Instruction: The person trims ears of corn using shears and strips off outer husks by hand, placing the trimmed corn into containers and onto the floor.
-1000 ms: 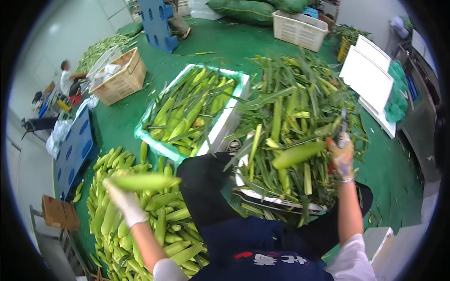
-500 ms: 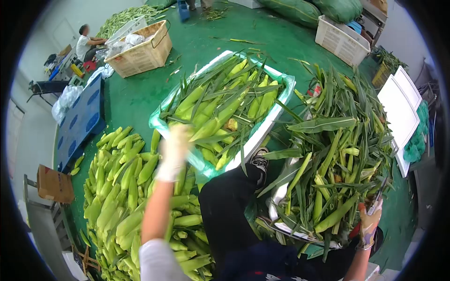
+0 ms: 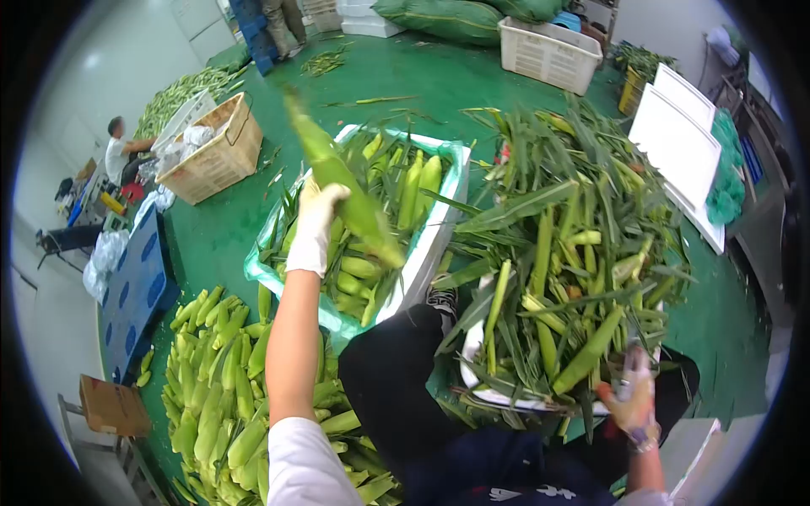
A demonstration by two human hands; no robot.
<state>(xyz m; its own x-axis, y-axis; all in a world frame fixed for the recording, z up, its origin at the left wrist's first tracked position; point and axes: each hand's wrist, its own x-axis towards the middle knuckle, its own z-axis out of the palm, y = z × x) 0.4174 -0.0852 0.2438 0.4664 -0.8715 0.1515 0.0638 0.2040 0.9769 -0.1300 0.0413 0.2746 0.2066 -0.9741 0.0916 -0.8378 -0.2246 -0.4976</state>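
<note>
My left hand (image 3: pixel 314 221), in a white glove, is closed around a corn ear (image 3: pixel 350 198) still in its green husk. The ear is held tilted over a white box (image 3: pixel 443 223) lined with green plastic, where more unhusked corn ears (image 3: pixel 354 282) lie among long leaves. My right hand (image 3: pixel 633 401), in a stained glove, is low at the right, closed around a metal tool (image 3: pixel 634 358) that is blurred, so its exact kind is unclear. It is beside a heap of husks and leaves (image 3: pixel 582 253) piled in a white container.
A large pile of corn ears (image 3: pixel 219 388) lies on the floor at the left. Beyond it are a blue pallet (image 3: pixel 139 287) and a cream crate (image 3: pixel 211 156). White lids (image 3: pixel 679 156) lean at the right. A co-worker (image 3: pixel 120 156) sits at the far left; another person (image 3: pixel 283 25) stands at the back.
My left hand has come up from the box's near edge with a corn ear in it. My right hand has moved left and slightly down. The view has turned somewhat to the right.
</note>
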